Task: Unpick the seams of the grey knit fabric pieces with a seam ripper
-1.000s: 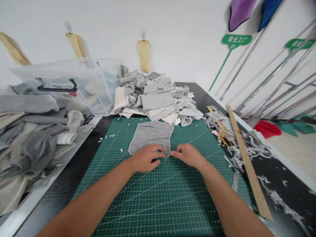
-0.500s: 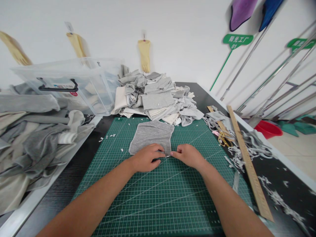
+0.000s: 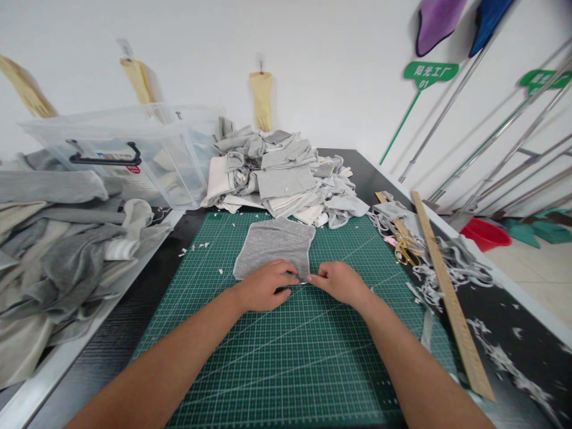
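Observation:
A grey cloth piece (image 3: pixel 272 247) with pale stitched edges lies flat on the green cutting mat (image 3: pixel 290 351). At its near edge my left hand (image 3: pixel 268 286) is closed, fingers bent over the cloth close to its near right corner. My right hand (image 3: pixel 339 282) is curled at that same corner, its fingertips pinching the edge. Between the two hands a short, thin, pale line shows, seemingly the cloth's edge. The fingertips partly hide what they grip.
Behind the mat is a heap of grey and white fabric (image 3: pixel 286 179). A clear plastic box (image 3: pixel 179 161) and more fabric (image 3: pixel 67 262) are at left. Gold-handled scissors (image 3: pixel 404 253), a wooden ruler (image 3: pixel 451 298) and thread scraps (image 3: pixel 431 286) lie at right.
Hardly anything differs. My right hand's fingertips have shifted very slightly left at the cloth's corner; my left hand and the cloth stay in place.

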`<state>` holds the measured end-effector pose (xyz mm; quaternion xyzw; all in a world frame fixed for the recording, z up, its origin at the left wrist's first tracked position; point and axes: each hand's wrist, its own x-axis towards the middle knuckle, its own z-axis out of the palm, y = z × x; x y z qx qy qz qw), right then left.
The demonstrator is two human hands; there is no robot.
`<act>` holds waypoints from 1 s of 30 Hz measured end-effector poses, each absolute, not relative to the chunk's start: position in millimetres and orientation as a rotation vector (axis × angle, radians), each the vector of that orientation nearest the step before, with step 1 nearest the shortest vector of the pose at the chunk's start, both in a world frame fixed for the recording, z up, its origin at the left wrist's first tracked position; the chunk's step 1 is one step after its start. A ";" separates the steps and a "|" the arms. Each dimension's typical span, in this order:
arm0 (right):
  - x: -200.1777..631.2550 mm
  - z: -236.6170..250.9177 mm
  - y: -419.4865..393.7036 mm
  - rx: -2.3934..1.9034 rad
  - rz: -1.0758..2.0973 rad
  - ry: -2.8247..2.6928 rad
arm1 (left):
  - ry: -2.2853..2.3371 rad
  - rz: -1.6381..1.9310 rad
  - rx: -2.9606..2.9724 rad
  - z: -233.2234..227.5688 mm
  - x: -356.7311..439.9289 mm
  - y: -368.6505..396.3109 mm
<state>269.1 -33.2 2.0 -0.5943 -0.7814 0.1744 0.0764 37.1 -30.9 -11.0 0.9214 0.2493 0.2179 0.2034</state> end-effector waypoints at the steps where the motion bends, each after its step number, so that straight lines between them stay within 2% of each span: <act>1: 268.8 1.7 -33.4 -1.779 0.514 -2.345 | 0.696 0.607 2.572 -10.9 37.0 -31.0; 30: 278.0 0.6 -30.4 -1.694 0.605 -2.346 | 0.849 0.669 2.752 -19.6 33.9 -29.7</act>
